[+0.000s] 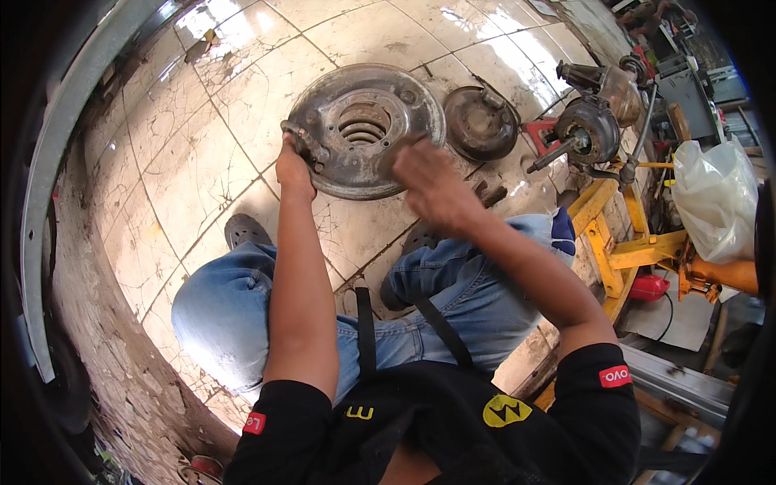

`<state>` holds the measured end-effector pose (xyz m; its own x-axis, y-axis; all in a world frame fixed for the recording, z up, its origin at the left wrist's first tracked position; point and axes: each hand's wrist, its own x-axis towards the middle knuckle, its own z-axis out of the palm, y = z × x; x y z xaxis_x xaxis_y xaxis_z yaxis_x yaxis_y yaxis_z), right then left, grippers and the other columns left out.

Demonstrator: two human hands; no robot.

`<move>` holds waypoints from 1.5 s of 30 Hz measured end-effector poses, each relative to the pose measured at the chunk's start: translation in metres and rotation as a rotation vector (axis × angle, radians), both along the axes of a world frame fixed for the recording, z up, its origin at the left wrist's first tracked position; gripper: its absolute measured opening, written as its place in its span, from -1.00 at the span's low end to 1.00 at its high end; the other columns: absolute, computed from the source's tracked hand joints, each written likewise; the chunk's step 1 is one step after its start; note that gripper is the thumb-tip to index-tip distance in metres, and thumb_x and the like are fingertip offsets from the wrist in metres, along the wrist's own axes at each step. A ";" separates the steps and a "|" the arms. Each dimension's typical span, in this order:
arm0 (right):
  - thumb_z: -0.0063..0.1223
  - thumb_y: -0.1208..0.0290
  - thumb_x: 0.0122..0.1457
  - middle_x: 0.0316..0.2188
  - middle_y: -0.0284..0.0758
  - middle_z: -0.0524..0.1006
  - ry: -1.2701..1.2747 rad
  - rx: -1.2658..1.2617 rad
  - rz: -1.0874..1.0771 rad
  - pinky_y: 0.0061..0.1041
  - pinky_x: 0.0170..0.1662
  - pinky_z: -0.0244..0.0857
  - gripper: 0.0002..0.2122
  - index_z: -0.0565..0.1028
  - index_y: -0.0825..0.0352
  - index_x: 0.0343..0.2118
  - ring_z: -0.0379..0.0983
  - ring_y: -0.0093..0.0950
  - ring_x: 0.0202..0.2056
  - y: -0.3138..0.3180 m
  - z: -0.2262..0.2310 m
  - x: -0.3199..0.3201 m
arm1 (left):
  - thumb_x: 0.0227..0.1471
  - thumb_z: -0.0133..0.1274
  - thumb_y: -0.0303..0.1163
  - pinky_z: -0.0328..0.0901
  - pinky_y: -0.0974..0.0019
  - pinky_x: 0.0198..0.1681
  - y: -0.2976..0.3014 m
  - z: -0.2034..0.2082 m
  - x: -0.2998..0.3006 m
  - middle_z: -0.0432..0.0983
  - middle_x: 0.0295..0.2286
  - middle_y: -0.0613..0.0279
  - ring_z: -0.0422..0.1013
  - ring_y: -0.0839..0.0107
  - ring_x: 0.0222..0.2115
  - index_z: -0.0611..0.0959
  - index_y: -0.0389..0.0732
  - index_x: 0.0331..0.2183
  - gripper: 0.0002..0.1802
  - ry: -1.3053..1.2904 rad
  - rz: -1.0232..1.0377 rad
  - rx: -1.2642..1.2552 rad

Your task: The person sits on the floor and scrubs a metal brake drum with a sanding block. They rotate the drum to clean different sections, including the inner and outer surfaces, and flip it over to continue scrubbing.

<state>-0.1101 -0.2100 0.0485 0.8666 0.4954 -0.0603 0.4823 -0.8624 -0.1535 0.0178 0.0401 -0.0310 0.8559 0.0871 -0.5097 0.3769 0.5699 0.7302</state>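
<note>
In front of me is a large, round, dirty metal brake backing plate [343, 105], with a wide hole at its centre. Coils of a spring [364, 129] show through that hole. At the plate's left rim my left hand [294, 168] is closed around the edge, by a small raised metal fitting [311, 149]. My right hand [436, 184] is over the plate's lower right edge. Motion smears its fingers, so I cannot tell whether they touch the plate or hold anything. A smaller round metal brake part [482, 123] lies on the tiles just right of the plate.
Cracked, stained floor tiles [190, 133] surround the plate. To the right, an axle assembly [590, 129] rests by a yellow metal stand [618, 246]. A clear plastic bag [715, 198] and a red container [648, 287] are farther right. A metal rail [44, 178] curves along the left.
</note>
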 end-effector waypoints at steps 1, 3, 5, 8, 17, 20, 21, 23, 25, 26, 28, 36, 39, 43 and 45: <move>-0.46 0.08 0.35 0.35 -0.23 -0.01 0.082 0.014 0.172 -0.13 0.37 -0.38 -0.46 0.07 0.25 0.31 -0.22 -0.20 0.37 0.007 0.005 -0.005 | 0.32 -0.35 -0.08 0.33 0.13 0.02 0.002 0.000 0.001 0.43 -0.03 0.04 0.41 0.20 -0.07 0.44 -0.29 0.05 -0.47 0.000 0.011 -0.018; -0.47 0.04 0.35 0.36 -0.25 -0.02 0.041 0.042 -0.004 -0.16 0.38 -0.38 -0.45 0.07 0.24 0.31 -0.21 -0.23 0.37 -0.006 0.005 0.005 | 0.32 -0.36 -0.09 0.33 0.12 0.02 -0.002 0.007 -0.002 0.43 -0.03 0.05 0.41 0.19 -0.07 0.43 -0.28 0.06 -0.47 0.008 0.017 -0.060; -0.48 0.00 0.35 0.36 -0.31 -0.02 -0.105 0.126 -0.396 -0.21 0.39 -0.41 -0.44 0.08 0.19 0.31 -0.21 -0.31 0.38 -0.018 -0.003 0.019 | 0.33 -0.37 -0.08 0.33 0.10 0.02 -0.004 0.008 0.001 0.42 -0.02 0.06 0.40 0.18 -0.07 0.42 -0.28 0.07 -0.47 0.010 0.004 -0.023; -0.49 -0.02 0.35 0.36 -0.23 -0.02 0.010 0.012 -0.052 -0.17 0.38 -0.39 -0.42 0.08 0.23 0.31 -0.23 -0.21 0.37 -0.009 0.004 0.010 | 0.33 -0.38 -0.08 0.32 0.09 0.02 -0.003 0.012 -0.004 0.42 -0.02 0.06 0.40 0.16 -0.07 0.41 -0.27 0.07 -0.46 0.023 -0.009 -0.032; -0.56 -0.12 0.33 0.36 -0.20 -0.08 0.164 0.034 0.082 -0.22 0.39 -0.53 -0.38 0.06 0.20 0.32 -0.35 -0.19 0.38 -0.018 0.010 0.017 | 0.32 -0.40 -0.05 0.28 0.07 0.08 0.001 0.001 -0.001 0.41 -0.01 0.05 0.39 0.15 -0.05 0.41 -0.27 0.07 -0.44 -0.029 -0.017 -0.058; -0.54 -0.06 0.34 0.36 -0.26 -0.04 -0.060 -0.006 -0.212 -0.23 0.39 -0.50 -0.42 0.08 0.18 0.31 -0.32 -0.29 0.39 -0.017 0.000 0.027 | 0.33 -0.40 -0.06 0.28 0.09 0.08 0.000 0.001 -0.001 0.41 -0.02 0.06 0.40 0.16 -0.06 0.42 -0.28 0.06 -0.45 -0.020 -0.025 -0.058; -0.53 -0.02 0.36 0.36 -0.30 -0.03 -0.150 -0.063 -0.291 -0.24 0.39 -0.48 -0.44 0.07 0.16 0.32 -0.30 -0.33 0.39 -0.009 0.000 0.029 | 0.33 -0.40 -0.06 0.28 0.10 0.08 -0.001 0.002 0.000 0.42 -0.02 0.06 0.40 0.17 -0.07 0.42 -0.28 0.06 -0.45 -0.002 -0.017 -0.035; -0.48 -0.04 0.34 0.35 -0.27 -0.01 0.008 -0.116 -0.119 -0.22 0.39 -0.44 -0.43 0.14 0.20 0.29 -0.29 -0.29 0.39 -0.007 0.003 0.020 | 0.33 -0.39 -0.06 0.29 0.12 0.07 -0.002 0.006 -0.001 0.42 -0.03 0.07 0.40 0.18 -0.07 0.43 -0.28 0.06 -0.45 0.008 -0.013 -0.019; -0.52 -0.11 0.33 0.34 -0.19 0.01 0.156 0.071 -0.008 -0.20 0.39 -0.41 -0.36 0.17 0.30 0.27 -0.29 -0.21 0.38 -0.017 0.005 0.021 | 0.33 -0.39 -0.06 0.30 0.13 0.06 -0.003 0.013 -0.003 0.43 -0.03 0.07 0.40 0.19 -0.07 0.43 -0.28 0.06 -0.45 -0.009 -0.021 -0.033; -0.49 -0.10 0.33 0.33 -0.20 0.05 0.047 0.131 -0.157 -0.20 0.39 -0.41 -0.38 0.18 0.28 0.27 -0.28 -0.21 0.38 -0.023 0.004 0.027 | 0.33 -0.38 -0.06 0.30 0.13 0.06 -0.004 0.011 -0.003 0.43 -0.03 0.07 0.40 0.20 -0.07 0.43 -0.28 0.06 -0.45 -0.006 -0.013 -0.022; -0.47 -0.06 0.34 0.33 -0.22 0.07 -0.084 0.005 -0.210 -0.21 0.39 -0.41 -0.41 0.18 0.24 0.27 -0.24 -0.25 0.38 -0.021 -0.006 0.023 | 0.32 -0.37 -0.06 0.31 0.14 0.05 -0.005 0.008 -0.002 0.43 -0.03 0.06 0.41 0.21 -0.07 0.43 -0.28 0.05 -0.45 0.000 0.002 0.000; -0.37 0.02 0.34 0.32 -0.18 0.07 -0.094 0.042 -0.180 -0.23 0.38 -0.36 -0.46 0.21 0.28 0.25 -0.18 -0.29 0.37 -0.018 -0.005 0.014 | 0.29 -0.28 -0.01 0.28 0.21 0.02 0.000 -0.010 0.005 0.42 -0.01 0.10 0.38 0.27 -0.06 0.45 -0.30 0.07 -0.41 0.015 0.011 -0.037; -0.34 0.07 0.34 0.31 -0.17 0.09 0.010 0.088 -0.056 -0.20 0.38 -0.33 -0.49 0.22 0.29 0.24 -0.16 -0.25 0.36 -0.010 0.003 0.002 | 0.28 -0.26 0.02 0.25 0.27 0.03 0.000 -0.012 0.005 0.41 0.01 0.11 0.35 0.30 -0.04 0.45 -0.29 0.08 -0.39 0.026 0.008 -0.046; -0.33 0.03 0.33 0.31 -0.14 0.09 -0.046 0.165 -0.229 -0.19 0.38 -0.35 -0.46 0.21 0.30 0.24 -0.16 -0.23 0.36 -0.016 0.004 0.009 | 0.28 -0.25 0.03 0.26 0.27 0.00 0.000 -0.014 0.005 0.42 -0.01 0.09 0.36 0.30 -0.06 0.48 -0.29 0.06 -0.39 0.043 0.010 0.009; -0.33 0.04 0.33 0.30 -0.13 0.11 -0.104 -0.053 -0.039 -0.19 0.38 -0.33 -0.47 0.22 0.31 0.23 -0.13 -0.23 0.35 0.003 -0.002 -0.006 | 0.29 -0.27 0.01 0.28 0.24 0.00 0.000 -0.018 0.010 0.43 -0.02 0.08 0.38 0.28 -0.08 0.48 -0.29 0.05 -0.41 0.028 -0.002 0.016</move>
<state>-0.1158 -0.2074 0.0460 0.8882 0.4595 0.0060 0.4590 -0.8865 -0.0582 0.0275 0.0400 -0.0494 0.8413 0.0939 -0.5324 0.3988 0.5571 0.7285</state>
